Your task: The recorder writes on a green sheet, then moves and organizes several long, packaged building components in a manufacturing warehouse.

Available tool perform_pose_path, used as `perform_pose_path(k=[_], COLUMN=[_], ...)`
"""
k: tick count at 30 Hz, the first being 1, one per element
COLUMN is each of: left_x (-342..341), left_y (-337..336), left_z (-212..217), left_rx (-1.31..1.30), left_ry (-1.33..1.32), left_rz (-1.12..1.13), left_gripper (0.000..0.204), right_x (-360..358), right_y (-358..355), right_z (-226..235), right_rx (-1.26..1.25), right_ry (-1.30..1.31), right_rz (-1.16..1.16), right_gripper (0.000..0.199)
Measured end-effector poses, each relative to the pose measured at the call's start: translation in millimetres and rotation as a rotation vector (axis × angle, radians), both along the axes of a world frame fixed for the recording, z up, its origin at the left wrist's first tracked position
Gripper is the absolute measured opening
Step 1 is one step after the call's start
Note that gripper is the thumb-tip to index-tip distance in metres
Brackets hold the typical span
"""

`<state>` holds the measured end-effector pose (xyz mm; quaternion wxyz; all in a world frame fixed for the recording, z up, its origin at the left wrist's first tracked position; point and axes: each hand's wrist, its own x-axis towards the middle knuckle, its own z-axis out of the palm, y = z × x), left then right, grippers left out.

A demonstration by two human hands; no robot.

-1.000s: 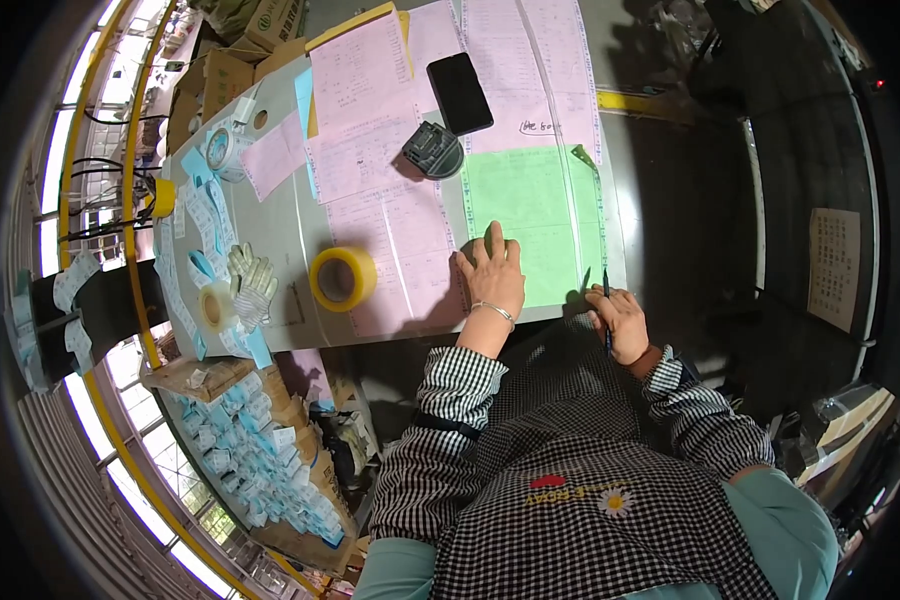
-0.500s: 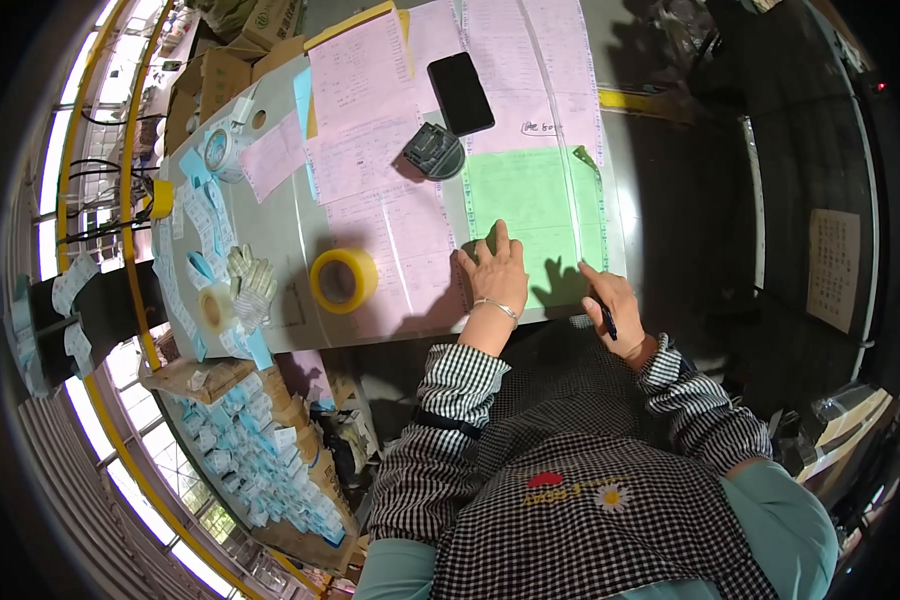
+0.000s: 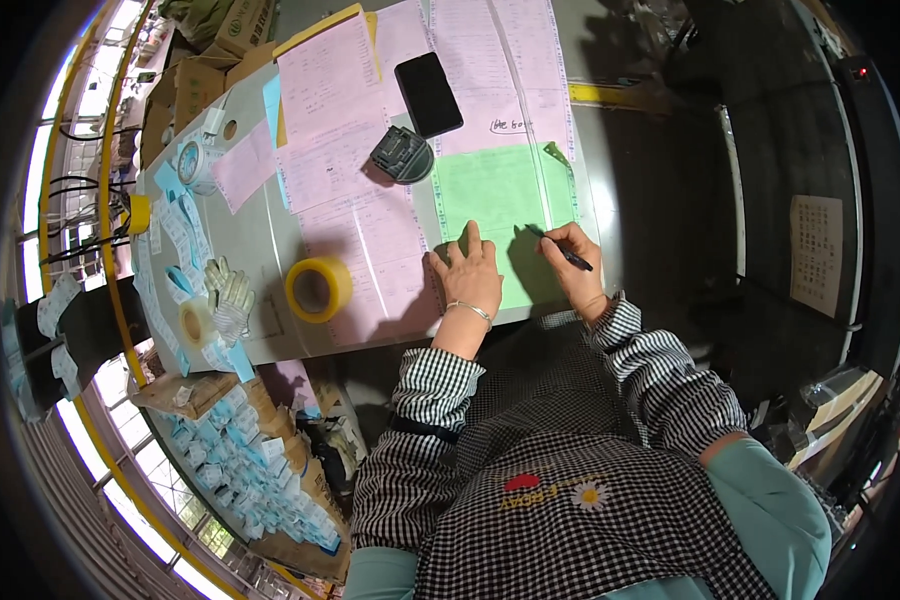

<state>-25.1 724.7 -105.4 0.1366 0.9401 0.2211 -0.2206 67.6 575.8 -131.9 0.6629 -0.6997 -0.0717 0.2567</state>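
Observation:
A green form sheet (image 3: 480,190) with perforated side strips lies at the table's front edge, joined to pink sheets (image 3: 475,80) beyond it. My left hand (image 3: 470,275) rests flat on its left part, fingers spread. Over its right part, my right hand (image 3: 577,268) grips a black pen (image 3: 576,258) with the tip at the paper. Beyond my left hand is a dark grey device (image 3: 403,155), and a black phone (image 3: 429,95) lies on the pink sheets behind it. Whether fresh ink is on the green sheet I cannot tell.
A yellow tape roll (image 3: 318,290) sits left of my left hand. Farther left are white gloves (image 3: 230,300), a clear tape roll (image 3: 194,320), a white roll (image 3: 198,165) and blue-white label strips. Below the table's left end stands a box of labels (image 3: 240,470).
My right hand has moved up over the green sheet and turned the pen so its tip meets the paper. The whole view has shifted slightly; my left hand stays on the sheet.

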Motion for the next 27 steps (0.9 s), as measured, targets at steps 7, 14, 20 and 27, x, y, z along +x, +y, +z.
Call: perform_pose_path(k=[7,14,20,27], left_x=[1,1,-2,-16], left_y=[1,-1,-2,-1], left_z=[5,7,2,-3], left_rx=[0.0,-0.01,-0.008,-0.052], left_ry=[0.02,0.013,0.033,-0.091], left_rz=[-0.01,-0.001,0.012,0.044], left_gripper=[0.049,0.05,0.053,0.058], right_x=[10,18,12,-24], right_y=[9,8,-9,-54], right_z=[-18,-14,4,9], right_rx=[-0.058,-0.159,-0.176,-0.388], right_ry=[-0.074,-0.118,-0.266,-0.698], right_rz=[-0.034,0.039,-0.032,0.428], right_gripper=[0.011,0.012,0.013,0.027])
